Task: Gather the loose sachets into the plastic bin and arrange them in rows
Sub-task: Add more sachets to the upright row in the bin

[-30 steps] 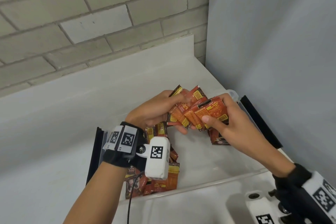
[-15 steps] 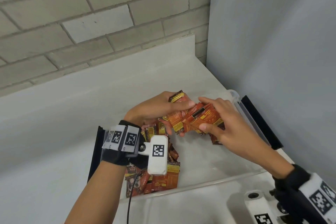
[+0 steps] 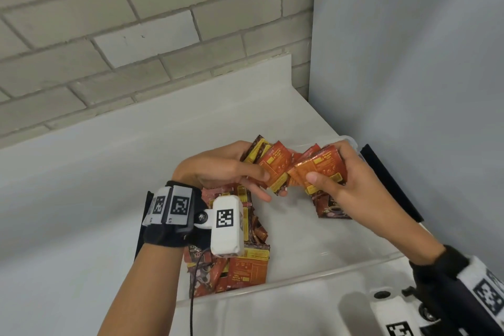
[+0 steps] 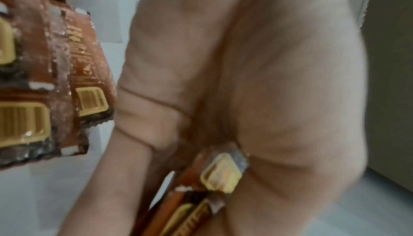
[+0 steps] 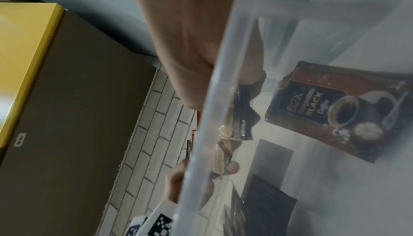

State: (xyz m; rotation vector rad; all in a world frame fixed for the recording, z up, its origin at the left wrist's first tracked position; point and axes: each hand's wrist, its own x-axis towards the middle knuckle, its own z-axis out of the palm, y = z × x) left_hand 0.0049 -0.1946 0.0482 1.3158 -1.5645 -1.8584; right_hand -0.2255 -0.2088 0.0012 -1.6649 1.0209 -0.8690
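The coffee sachets [image 3: 275,169] are thin foil packets, orange on the back and dark brown on the printed front. They look light, limp and slick, so a fanned bunch will likely slide apart unless pinched across the flat faces near one short edge.

Two bunches are held above the far end of the clear plastic bin [image 3: 300,275]. The left hand [image 3: 218,169] pinches one fan between thumb and fingers; the right hand [image 3: 351,185] clasps the other, thumb on top. The two fans nearly meet, though whether they touch is hard to tell.

Below, a jumbled heap of sachets [image 3: 240,267] fills the bin's near-left corner, not in any clear row. A single sachet [image 3: 331,210] lies flat by the right wall, face up in the right wrist view.

The bin sits on a white counter [image 3: 81,185], in the corner where a brick wall [image 3: 136,35] meets a grey panel [image 3: 409,63].
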